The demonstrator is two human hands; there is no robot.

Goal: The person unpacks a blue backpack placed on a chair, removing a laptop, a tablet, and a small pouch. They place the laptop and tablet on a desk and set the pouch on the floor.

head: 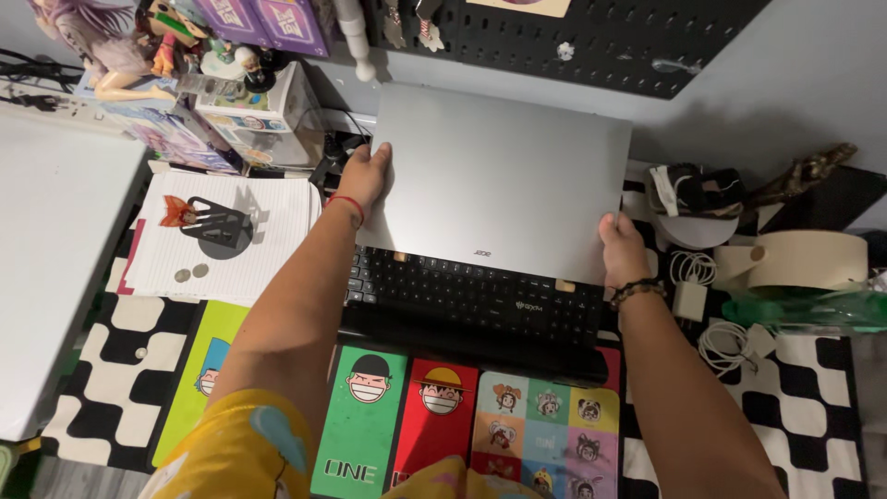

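At the far left of the frame a white tabletop [55, 277] fills the edge. Above it, in the upper left corner, figurines [139, 46] stand on printed boxes, and beside them a clear-fronted display box [263, 115] holds a small figure; you cannot make out more of its contents. Below these lies a stack of lined white paper [277, 231] with a black stand [220, 225] and two coins [191, 273] resting on it.

Your left hand [365, 176], a red cord around its wrist, grips the left edge of the closed silver laptop [504, 176], fingers curled around the side and thumb on top. The laptop sits in the upper middle of the frame, tilted, its near edge just above a black keyboard [471, 296]. Below the keyboard, colourful cartoon mats [434, 407] cover the black-and-white checked desk cover [813, 407].

Your right hand [624, 249], a beaded bracelet on its wrist, clasps the laptop's lower right corner, fingers wrapped beneath and thumb against the edge.

Right of it lie a white charger with coiled cables [702, 305], a wide roll of tan tape [799, 259] and a green plastic wrapper [813, 310]. Across the top runs a black pegboard [591, 42].
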